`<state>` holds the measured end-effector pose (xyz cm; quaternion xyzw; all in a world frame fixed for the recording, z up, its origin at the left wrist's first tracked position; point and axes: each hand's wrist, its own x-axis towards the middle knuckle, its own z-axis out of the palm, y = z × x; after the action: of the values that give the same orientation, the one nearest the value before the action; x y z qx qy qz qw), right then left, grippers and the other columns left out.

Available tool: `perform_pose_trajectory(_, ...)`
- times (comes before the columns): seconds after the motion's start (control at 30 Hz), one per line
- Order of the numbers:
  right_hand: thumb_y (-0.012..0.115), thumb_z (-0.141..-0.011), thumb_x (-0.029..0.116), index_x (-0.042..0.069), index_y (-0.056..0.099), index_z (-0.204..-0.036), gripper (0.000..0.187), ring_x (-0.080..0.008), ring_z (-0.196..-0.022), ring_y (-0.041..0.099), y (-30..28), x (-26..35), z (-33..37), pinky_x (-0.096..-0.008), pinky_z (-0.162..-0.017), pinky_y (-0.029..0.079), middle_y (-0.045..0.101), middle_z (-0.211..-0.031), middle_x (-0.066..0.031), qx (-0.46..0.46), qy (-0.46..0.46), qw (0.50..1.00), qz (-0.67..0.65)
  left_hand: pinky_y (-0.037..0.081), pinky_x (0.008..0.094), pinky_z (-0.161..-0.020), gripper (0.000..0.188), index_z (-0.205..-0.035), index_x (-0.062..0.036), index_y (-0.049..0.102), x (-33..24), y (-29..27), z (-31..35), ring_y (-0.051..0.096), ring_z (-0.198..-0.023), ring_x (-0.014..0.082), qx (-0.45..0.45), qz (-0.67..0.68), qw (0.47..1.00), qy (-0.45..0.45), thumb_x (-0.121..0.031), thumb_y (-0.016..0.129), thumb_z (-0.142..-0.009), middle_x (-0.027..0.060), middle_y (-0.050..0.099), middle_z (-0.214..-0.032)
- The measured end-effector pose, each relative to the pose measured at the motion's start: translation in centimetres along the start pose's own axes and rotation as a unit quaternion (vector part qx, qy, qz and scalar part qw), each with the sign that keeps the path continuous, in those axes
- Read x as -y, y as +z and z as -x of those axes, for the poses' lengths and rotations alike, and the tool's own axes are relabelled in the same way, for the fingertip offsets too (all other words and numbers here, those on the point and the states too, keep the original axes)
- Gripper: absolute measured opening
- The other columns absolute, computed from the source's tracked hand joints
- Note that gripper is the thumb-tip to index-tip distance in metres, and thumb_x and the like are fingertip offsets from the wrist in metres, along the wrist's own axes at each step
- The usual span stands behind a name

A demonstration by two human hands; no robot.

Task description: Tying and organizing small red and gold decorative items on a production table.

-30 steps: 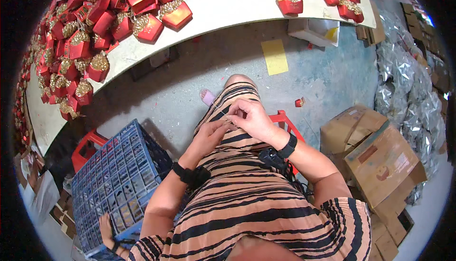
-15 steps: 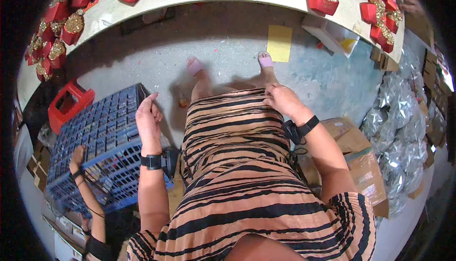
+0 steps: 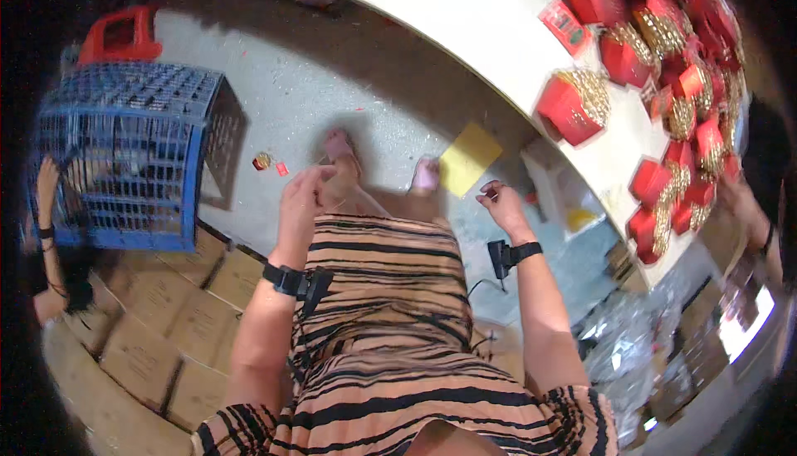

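Note:
My left hand (image 3: 300, 205) hovers above my left knee with the fingers loosely apart and nothing visible in it. My right hand (image 3: 501, 205) is raised over my right knee, its fingers curled; whether it holds anything small is unclear. Both wrists wear black bands. I sit in a striped orange and black dress, my bare feet (image 3: 342, 147) on the grey floor. Nearest the right hand are a yellow sheet (image 3: 470, 157) on the floor and the white table's edge (image 3: 465, 32). Small red and gold scraps (image 3: 269, 162) lie ahead of the left hand.
Several red boxes with gold tops (image 3: 573, 104) crowd the table at right. A blue plastic crate (image 3: 124, 157) stands at left with a red stool (image 3: 121, 34) behind it. Cardboard boxes (image 3: 166, 323) lie beside me. Another person's arm (image 3: 48, 240) shows far left, another's hand (image 3: 747, 207) far right.
My hands, together at my lap a second ago, have parted to either side of my knees. The view has swung left, so the table now sits at upper right.

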<state>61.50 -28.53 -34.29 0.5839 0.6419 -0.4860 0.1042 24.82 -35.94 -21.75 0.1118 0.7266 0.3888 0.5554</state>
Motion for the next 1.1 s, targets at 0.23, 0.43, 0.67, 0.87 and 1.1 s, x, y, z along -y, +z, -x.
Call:
perform_pose_trajectory(0.23,0.075,-0.069,0.021,0.004,0.049,-0.117,0.057,-0.0211,-0.08,0.06,5.3,1.7,-13.7,-0.0321,-0.072,0.049,0.063,-0.093,-0.014,0.027,0.102,0.983,-0.147,0.026,0.0209,-0.045,0.022,-0.091,-0.0034,0.062,8.9,3.2,-5.9,0.036,-0.053,0.0051,-0.033,0.213,0.973,-0.083,-0.018,0.046,-0.091,-0.0044,0.039,-0.059)
perform_pose_trajectory(0.43,0.084,-0.053,0.04,0.0,0.025,-0.138,0.111,-0.0329,-0.126,0.034,13.5,0.6,-27.7,-0.0408,-0.104,0.03,0.033,-0.136,-0.024,-0.071,-0.005,0.995,0.075,0.028,0.0217,-0.045,0.02,-0.09,-0.0051,0.063,16.8,6.2,-12.0,0.036,-0.05,0.006,-0.072,0.312,0.941,-0.112,-0.016,0.046,-0.089,-0.0032,0.041,-0.057)
perform_pose_trajectory(0.67,0.079,-0.057,0.049,0.004,0.018,-0.141,0.114,-0.0376,-0.132,0.022,14.8,-3.5,-43.6,-0.0444,-0.109,0.019,0.024,-0.142,-0.0246,-0.185,-0.17,0.923,0.29,0.031,0.0211,-0.046,0.021,-0.087,-0.0073,0.066,20.4,7.8,-16.9,0.04,-0.049,0.0047,-0.142,0.191,0.971,-0.006,-0.019,0.048,-0.089,-0.0036,0.045,-0.054)
perform_pose_trajectory(0.87,0.078,-0.059,0.046,0.006,0.022,-0.14,0.106,-0.0383,-0.131,0.025,23.7,5.1,-46.4,-0.0436,-0.108,0.019,0.028,-0.141,-0.0223,-0.141,-0.023,0.966,0.217,0.035,0.022,-0.044,0.025,-0.083,-0.002,0.066,22.7,4.2,-18.5,0.043,-0.044,0.0042,-0.151,0.231,0.949,-0.153,-0.018,0.048,-0.09,-0.0009,0.048,-0.05)
perform_pose_trajectory(1.1,0.073,-0.068,0.029,0.004,0.044,-0.126,0.069,-0.0291,-0.108,0.05,22.1,-2.9,-54.0,-0.0397,-0.094,0.038,0.05,-0.121,-0.0183,-0.283,-0.114,0.952,0.036,0.034,0.0207,-0.048,0.024,-0.084,-0.0023,0.065,19.8,4.7,-20.5,0.044,-0.048,0.0043,-0.127,0.269,0.95,-0.094,-0.016,0.047,-0.09,-0.0011,0.048,-0.053)
